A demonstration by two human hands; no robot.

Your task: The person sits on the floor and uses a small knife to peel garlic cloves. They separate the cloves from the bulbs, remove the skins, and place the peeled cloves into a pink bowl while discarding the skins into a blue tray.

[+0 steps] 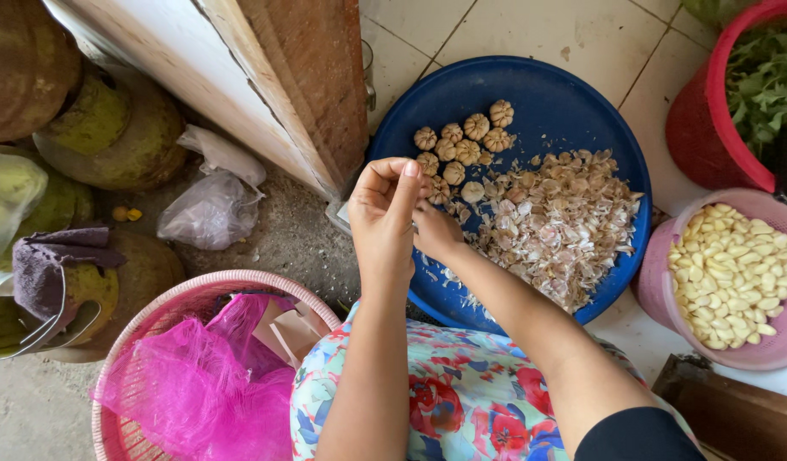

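Two hands met over the near rim of the blue basin [530,85]: the left hand [385,213] curled with fingertips pinched, the right hand [436,230] closed behind it, though the garlic clove presumably between them was hidden. Such a clove seemed light, firm and slick, best nipped at its ends. Beyond lay papery skins [555,226], then whole garlic bulbs [466,141].

A crumpled clear plastic bag [210,209] lies on the gritty floor left of the hands, a smaller whitish one [222,154] just behind it. A bright pink mesh sack [201,384] sits below-left, in a basket. No labels, signs or screens show.
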